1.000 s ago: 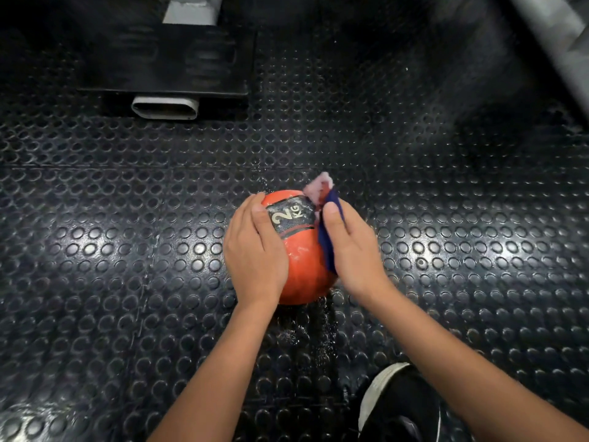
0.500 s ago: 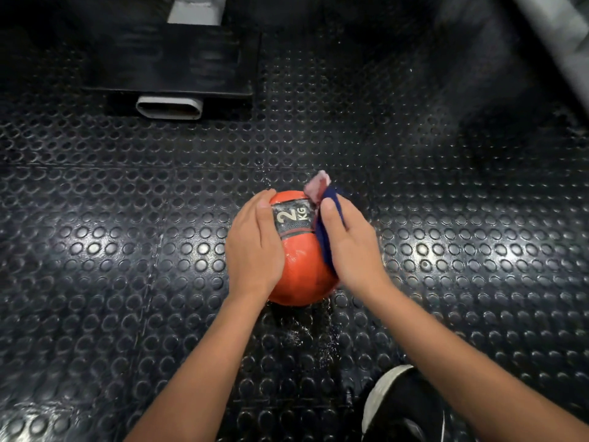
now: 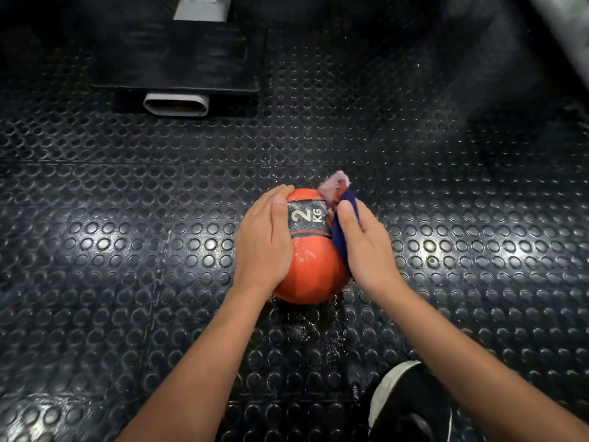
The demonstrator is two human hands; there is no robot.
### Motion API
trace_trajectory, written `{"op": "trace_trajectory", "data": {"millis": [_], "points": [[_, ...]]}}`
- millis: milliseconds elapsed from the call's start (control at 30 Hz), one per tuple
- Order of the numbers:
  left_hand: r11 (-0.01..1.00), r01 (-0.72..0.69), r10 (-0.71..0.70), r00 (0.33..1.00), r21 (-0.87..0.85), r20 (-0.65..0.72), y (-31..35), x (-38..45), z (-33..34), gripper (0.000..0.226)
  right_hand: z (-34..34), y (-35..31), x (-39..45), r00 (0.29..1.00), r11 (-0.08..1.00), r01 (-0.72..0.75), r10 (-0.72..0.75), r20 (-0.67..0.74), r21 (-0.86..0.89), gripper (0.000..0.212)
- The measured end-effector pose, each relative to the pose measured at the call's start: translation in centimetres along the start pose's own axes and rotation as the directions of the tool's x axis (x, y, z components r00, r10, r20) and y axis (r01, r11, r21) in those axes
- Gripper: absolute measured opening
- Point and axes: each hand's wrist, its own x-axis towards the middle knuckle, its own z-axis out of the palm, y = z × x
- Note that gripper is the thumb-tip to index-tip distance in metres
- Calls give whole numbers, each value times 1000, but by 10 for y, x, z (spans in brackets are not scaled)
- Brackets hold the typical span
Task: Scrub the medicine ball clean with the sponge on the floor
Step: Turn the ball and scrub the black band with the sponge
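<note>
Ball (image 3: 310, 269) has rolled slightly under my left hand (image 3: 264, 240), which lies flat; right hand (image 3: 366, 247) still presses the sponge (image 3: 342, 218) (scrubbing continues, I judge).

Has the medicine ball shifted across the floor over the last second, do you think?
No, the medicine ball keeps its place relative to the metal tube end.

The scene is dim overall, with hard light from above throwing bright glare patches on the wet studded floor (image 3: 105, 244) at left and right, while the top and its corners sink into near-black shadow. The orange ball (image 3: 310, 269) and forearms are evenly lit and fairly sharp. Wide-angle distortion bends the floor pattern towards the edges, where detail softens.
</note>
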Motion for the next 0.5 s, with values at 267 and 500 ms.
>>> {"op": "trace_trajectory", "data": {"millis": [267, 500], "points": [[996, -72, 66, 994, 62, 87, 4, 8, -4, 57, -10, 33, 25, 891, 865, -447, 454, 25, 227, 49], [779, 566, -624, 740, -269, -252, 14, -17, 15, 46, 7, 2, -10, 909, 942, -335, 321, -266, -11, 44]]}}
